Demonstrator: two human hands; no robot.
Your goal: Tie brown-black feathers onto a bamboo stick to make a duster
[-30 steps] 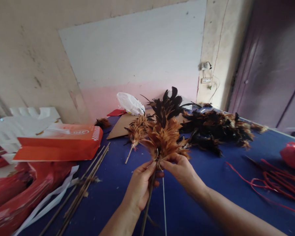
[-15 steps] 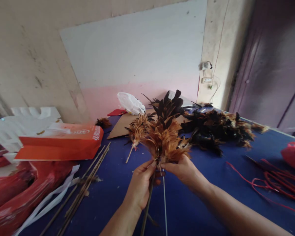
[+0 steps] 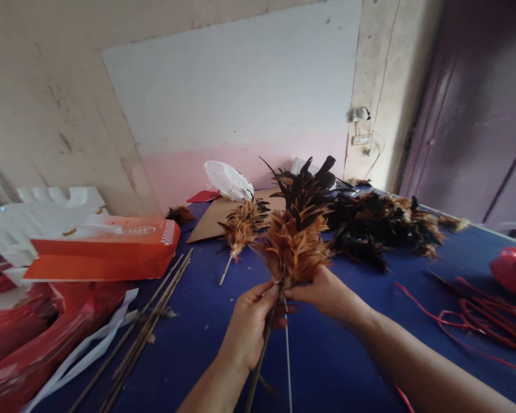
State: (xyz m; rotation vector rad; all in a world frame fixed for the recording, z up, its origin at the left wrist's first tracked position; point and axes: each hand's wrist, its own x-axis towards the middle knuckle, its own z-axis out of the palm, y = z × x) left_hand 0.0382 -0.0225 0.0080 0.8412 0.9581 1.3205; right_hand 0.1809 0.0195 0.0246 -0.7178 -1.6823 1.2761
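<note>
A feather duster [image 3: 294, 246] with brown lower feathers and long black ones at the top is held up over the table, tilted slightly right. Its thin stick [image 3: 258, 361] runs down toward me. My left hand [image 3: 251, 321] is closed on the stick just under the feathers, thumb on top. My right hand [image 3: 322, 292] pinches the base of the feathers from the right side. A thin white string [image 3: 288, 355] hangs down from between the hands. Behind, a smaller feather duster [image 3: 243, 226] lies on the table, its short stick pointing toward me.
Black and brown feathers [image 3: 382, 223] are heaped at the back right. Pink cord and red-handled scissors [image 3: 494, 321] lie at the right. Bare sticks [image 3: 148, 324], an orange box [image 3: 103, 255] and red plastic bags [image 3: 55, 332] occupy the left. Cardboard [image 3: 210, 221] lies on the blue table [image 3: 202, 327].
The feather duster in my hands has leaned a little to the right, and its top feathers have shifted right. Both hands keep their grip at the base.
</note>
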